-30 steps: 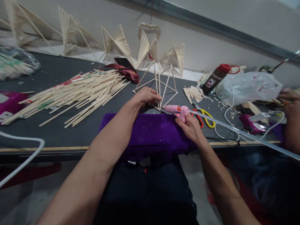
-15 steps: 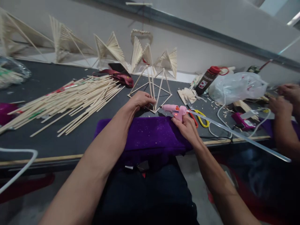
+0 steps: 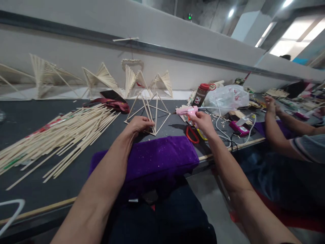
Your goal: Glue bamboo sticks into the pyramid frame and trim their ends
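We have two hands at work over one dark tabletop. The fingers of our left hand pinch one slanting stick of a single open stick frame, which stands on the tabletop just beyond one purple cushion. Our right hand has its fingers closed around one pink glue gun, its nozzle at the frame's right corner; whether the two touch, we cannot tell.

Below the gun we see one pair of scissors, with one red and one yellow handle loop. Behind stand one dark bottle with a red cap and, beside it, one clear plastic bag. To our left lies one heap of loose sticks, too many to count, with one dark red strap at its far end. Along the wall we count five fan-shaped stick models, the leftmost partly cut off. At the right, one co-worker shows two bare forearms.
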`<action>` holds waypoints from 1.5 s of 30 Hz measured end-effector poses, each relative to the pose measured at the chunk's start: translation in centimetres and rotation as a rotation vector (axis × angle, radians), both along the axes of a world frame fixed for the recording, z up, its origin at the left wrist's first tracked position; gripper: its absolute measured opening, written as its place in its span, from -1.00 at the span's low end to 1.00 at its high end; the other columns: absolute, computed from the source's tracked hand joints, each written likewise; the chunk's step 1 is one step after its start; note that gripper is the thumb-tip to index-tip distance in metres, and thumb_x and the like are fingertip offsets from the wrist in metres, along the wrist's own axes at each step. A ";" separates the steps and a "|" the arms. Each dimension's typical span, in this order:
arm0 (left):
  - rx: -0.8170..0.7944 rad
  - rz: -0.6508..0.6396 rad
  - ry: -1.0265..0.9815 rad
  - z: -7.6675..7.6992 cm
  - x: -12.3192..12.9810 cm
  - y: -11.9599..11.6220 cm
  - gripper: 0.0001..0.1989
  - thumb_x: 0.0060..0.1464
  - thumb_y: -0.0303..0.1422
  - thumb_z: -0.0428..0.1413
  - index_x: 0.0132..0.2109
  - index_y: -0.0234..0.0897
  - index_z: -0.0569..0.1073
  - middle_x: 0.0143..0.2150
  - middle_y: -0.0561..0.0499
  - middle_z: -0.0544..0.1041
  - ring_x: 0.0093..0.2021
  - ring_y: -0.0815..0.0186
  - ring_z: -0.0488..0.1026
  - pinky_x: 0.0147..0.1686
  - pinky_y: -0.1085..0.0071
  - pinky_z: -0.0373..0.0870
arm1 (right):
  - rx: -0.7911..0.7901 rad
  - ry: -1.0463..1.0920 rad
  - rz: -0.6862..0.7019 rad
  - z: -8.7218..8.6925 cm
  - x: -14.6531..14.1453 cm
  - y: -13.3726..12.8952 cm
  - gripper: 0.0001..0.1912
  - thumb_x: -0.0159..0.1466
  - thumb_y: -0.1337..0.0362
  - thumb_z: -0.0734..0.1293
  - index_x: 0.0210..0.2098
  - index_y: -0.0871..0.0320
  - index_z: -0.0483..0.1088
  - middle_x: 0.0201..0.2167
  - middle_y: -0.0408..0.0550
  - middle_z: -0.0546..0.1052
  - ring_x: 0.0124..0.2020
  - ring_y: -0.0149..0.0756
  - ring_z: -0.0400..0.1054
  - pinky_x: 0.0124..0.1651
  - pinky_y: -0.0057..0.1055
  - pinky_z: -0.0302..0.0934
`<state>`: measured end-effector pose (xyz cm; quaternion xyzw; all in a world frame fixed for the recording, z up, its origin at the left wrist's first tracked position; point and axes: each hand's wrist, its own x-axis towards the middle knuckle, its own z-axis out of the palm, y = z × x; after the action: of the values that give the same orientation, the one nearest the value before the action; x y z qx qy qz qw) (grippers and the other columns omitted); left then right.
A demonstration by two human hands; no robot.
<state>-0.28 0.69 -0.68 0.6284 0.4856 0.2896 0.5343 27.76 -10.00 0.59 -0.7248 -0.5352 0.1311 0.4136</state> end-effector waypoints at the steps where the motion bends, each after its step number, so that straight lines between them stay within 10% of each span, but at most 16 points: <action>1: 0.002 -0.002 -0.001 0.1 0.0 0.0 -0.79 -0.32 -0.29 0.33 -0.56 -0.32 0.48 -0.64 -0.02 0.40 -0.65 0.44 0.23 -0.64 0.48 0.03 | -0.027 -0.019 -0.031 0.1 0.6 0.3 -0.53 0.16 -0.05 0.24 -0.27 0.26 0.46 -0.51 -0.09 0.50 -0.52 -0.38 0.31 -0.44 -0.48 0.10; 11: 0.017 -0.017 0.010 -0.2 0.0 -0.1 -0.77 -0.30 -0.30 0.32 -0.56 -0.34 0.46 -0.66 0.00 0.39 -0.68 0.47 0.22 -0.65 0.50 0.02 | -0.358 -0.453 -0.169 -0.9 3.0 1.8 -0.51 0.26 -0.01 0.13 -0.31 0.25 0.51 -0.44 0.08 0.53 -0.41 -0.26 0.36 -0.38 -0.41 0.03; 15: -0.011 -0.012 0.002 -0.4 0.1 -0.3 -0.83 -0.25 -0.35 0.28 -0.55 -0.34 0.45 -0.63 0.02 0.38 -0.67 0.49 0.20 -0.65 0.50 0.00 | -0.097 -0.649 -0.173 -0.5 -0.4 1.1 -0.57 0.26 0.08 0.22 -0.12 0.32 0.47 -0.13 0.29 0.47 -0.16 -0.10 0.35 -0.21 -0.32 0.10; 21: -0.016 -0.011 0.044 -0.4 0.2 -0.3 -0.84 -0.21 -0.34 0.27 -0.50 -0.35 0.47 -0.62 0.02 0.37 -0.66 0.50 0.18 -0.63 0.48 -0.02 | 0.000 -0.325 0.337 0.9 -8.5 2.6 -0.78 0.22 0.28 0.23 -0.30 0.23 0.50 -0.36 0.00 0.53 -0.32 -0.32 0.34 -0.22 -0.40 0.12; 28: -0.011 -0.011 0.074 -0.2 0.4 -0.4 -0.83 -0.23 -0.34 0.27 -0.49 -0.34 0.46 -0.60 0.03 0.37 -0.64 0.49 0.17 -0.63 0.46 -0.05 | -0.028 -0.075 0.347 0.2 -10.8 6.4 -0.75 0.18 0.32 0.23 -0.29 0.32 0.51 -0.47 -0.03 0.48 -0.37 -0.36 0.33 -0.26 -0.44 0.15; 45: -0.003 -0.002 0.062 -0.8 0.4 -0.2 -0.76 -0.29 -0.31 0.29 -0.46 -0.37 0.46 -0.59 0.03 0.42 -0.65 0.49 0.24 -0.65 0.49 0.00 | -0.307 0.140 0.596 -2.2 -11.0 5.0 -0.85 0.02 0.37 0.35 -0.44 0.28 0.55 -0.64 -0.14 0.42 -0.63 -0.51 0.20 -0.51 -0.51 0.08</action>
<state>0.12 0.50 -1.50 0.6368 0.5016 0.2688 0.5202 16.80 -5.02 -1.62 -0.5796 -0.6678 0.3747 0.2788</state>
